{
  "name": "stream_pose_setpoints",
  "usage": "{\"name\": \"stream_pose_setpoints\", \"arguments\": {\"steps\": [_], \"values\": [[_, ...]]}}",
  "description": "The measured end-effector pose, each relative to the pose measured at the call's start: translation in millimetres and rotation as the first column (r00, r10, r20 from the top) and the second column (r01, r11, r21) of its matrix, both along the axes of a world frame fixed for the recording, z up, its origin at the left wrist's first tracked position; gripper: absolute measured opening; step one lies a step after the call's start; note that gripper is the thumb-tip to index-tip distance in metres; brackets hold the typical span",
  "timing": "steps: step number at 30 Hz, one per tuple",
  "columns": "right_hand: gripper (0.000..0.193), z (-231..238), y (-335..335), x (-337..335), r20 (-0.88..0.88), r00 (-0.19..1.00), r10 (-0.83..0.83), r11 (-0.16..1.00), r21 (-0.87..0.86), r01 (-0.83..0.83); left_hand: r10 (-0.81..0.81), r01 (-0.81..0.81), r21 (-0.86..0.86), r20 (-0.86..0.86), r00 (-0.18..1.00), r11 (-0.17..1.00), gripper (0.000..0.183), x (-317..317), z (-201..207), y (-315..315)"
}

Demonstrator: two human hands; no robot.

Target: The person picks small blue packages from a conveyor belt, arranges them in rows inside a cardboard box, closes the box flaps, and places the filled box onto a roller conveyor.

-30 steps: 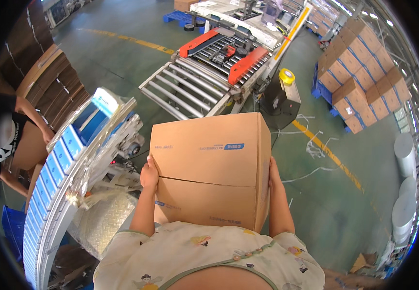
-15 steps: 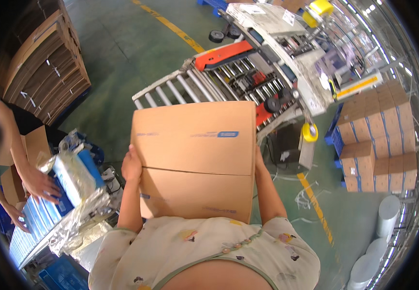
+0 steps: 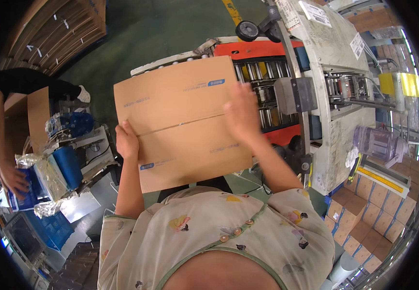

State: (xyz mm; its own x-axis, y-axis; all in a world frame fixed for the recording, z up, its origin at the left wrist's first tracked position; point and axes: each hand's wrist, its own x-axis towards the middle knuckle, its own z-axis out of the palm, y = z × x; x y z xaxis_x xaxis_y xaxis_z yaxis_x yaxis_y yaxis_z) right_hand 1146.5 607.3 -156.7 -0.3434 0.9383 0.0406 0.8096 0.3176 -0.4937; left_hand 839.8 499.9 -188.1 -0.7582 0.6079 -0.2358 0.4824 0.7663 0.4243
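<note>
A closed cardboard box [image 3: 185, 104] with small blue printed marks is in front of me, its two top flaps meeting along a middle seam. It is turned slightly and its far part overlaps the roller conveyor [image 3: 255, 72]. My left hand [image 3: 127, 140] grips the box's left edge by the seam, thumb on top. Over the right end of the seam is my right hand [image 3: 244, 113], blurred by motion, with its fingers stretched out away from me. Whether it presses on the cardboard I cannot tell.
A pale machine [image 3: 337, 63] with orange side rails stands right of the conveyor. Stacked cartons [image 3: 364, 208] are at the lower right, flattened cardboard [image 3: 50, 34] at the upper left. A co-worker's hand [image 3: 14, 181] is over blue packs at the left.
The view has swung right and the conveyor looks nearer. The box has moved forward and turned anticlockwise. My right hand has left its right side and come over its top.
</note>
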Motion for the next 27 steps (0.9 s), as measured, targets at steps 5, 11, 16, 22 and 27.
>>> {"name": "stream_pose_setpoints", "arguments": {"steps": [5,11,16,22,27], "values": [[0.062,7.1,-5.5,-27.8,0.175,0.948,0.266,0.944,0.154,-0.293,-0.094,0.055,0.176,0.221,0.971,0.983,0.052,-3.5,-1.6,12.0],[0.057,2.0,59.4,-9.4,0.302,0.910,0.284,0.916,0.193,-0.350,-0.288,-0.032,0.523,0.518,0.806,0.852,0.057,25.9,2.8,50.3],[0.054,0.3,80.5,36.8,0.343,0.929,0.137,0.951,0.217,-0.220,-0.367,0.046,0.553,0.487,0.793,0.832,0.068,84.2,5.3,70.4],[0.055,0.2,-25.8,-4.3,0.242,0.966,-0.093,0.969,0.246,0.031,-0.588,0.223,0.684,0.361,0.724,0.694,0.066,126.1,-14.7,95.5],[0.047,28.6,-184.1,-3.7,-0.150,0.987,0.065,0.997,-0.037,-0.072,-0.626,0.180,0.609,0.685,0.373,0.773,0.058,137.7,-12.1,101.1]]}}
